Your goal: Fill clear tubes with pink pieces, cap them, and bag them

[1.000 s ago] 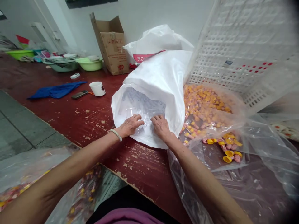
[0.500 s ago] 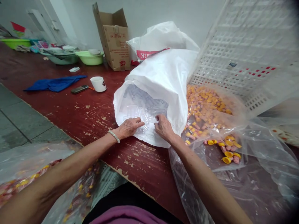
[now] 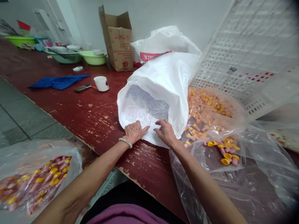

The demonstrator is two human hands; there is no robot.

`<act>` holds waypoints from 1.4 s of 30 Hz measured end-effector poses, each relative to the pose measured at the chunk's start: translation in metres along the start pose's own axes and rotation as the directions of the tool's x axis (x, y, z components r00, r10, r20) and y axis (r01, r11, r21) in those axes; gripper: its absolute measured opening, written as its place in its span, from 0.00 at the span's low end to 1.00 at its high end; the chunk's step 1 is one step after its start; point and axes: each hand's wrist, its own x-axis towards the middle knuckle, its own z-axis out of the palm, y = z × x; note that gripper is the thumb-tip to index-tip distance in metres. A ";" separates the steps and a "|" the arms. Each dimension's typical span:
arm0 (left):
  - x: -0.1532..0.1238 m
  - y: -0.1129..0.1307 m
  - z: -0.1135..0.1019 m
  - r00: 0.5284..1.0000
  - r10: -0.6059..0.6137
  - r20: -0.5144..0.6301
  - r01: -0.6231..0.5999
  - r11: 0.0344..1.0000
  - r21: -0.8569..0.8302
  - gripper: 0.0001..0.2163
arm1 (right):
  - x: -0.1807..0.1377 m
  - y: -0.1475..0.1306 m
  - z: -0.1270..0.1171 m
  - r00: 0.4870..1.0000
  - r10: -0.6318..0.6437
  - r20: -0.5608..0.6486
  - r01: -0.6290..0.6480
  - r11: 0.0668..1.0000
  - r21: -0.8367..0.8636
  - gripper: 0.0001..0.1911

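Observation:
A white sack point(image 3: 161, 74) lies on its side with its mouth facing me. Clear plastic tubes point(image 3: 146, 119) are heaped inside, some close to the lower lip. My left hand point(image 3: 135, 131), with a beaded bracelet on the wrist, rests at that lip, thumb and fingers apart and touching the nearest tubes. Just right of them is my right hand point(image 3: 165, 132), fingers bent and parted from the thumb over the white material. I see no tube gripped in either hand.
To the right, yellow-rimmed pink pieces point(image 3: 205, 102) lie on clear plastic below a tilted white crate point(image 3: 233, 62). A filled plastic bag point(image 3: 42, 177) is at lower left. A cup point(image 3: 101, 83), phone point(image 3: 82, 88), blue cloth point(image 3: 58, 82) and carton point(image 3: 120, 46) stand or lie on the red table point(image 3: 93, 124).
My left hand has shifted right over the tubes, closer to my right hand. My right hand's thumb and fingers have spread apart. The view has moved slightly, showing more of the lower-left bag.

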 end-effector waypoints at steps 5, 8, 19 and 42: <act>0.009 -0.007 -0.003 0.992 -0.051 0.118 0.066 0.989 -0.133 0.15 | -0.009 0.002 -0.007 1.000 0.005 0.022 -0.003 0.998 -0.066 0.16; 0.009 -0.019 -0.010 0.998 -0.040 0.049 0.046 0.992 -0.119 0.10 | -0.015 0.004 -0.011 0.999 -0.008 0.051 0.015 0.991 -0.133 0.15; 0.030 -0.006 -0.004 0.795 0.606 0.021 -0.580 0.750 0.317 0.18 | -0.024 0.005 -0.015 0.999 0.035 0.015 -0.031 0.972 -0.235 0.19; 0.024 -0.030 -0.007 0.883 0.466 -0.057 -0.452 0.812 -0.369 0.11 | 0.002 0.019 -0.014 0.968 -0.151 0.202 0.235 0.832 -0.502 0.13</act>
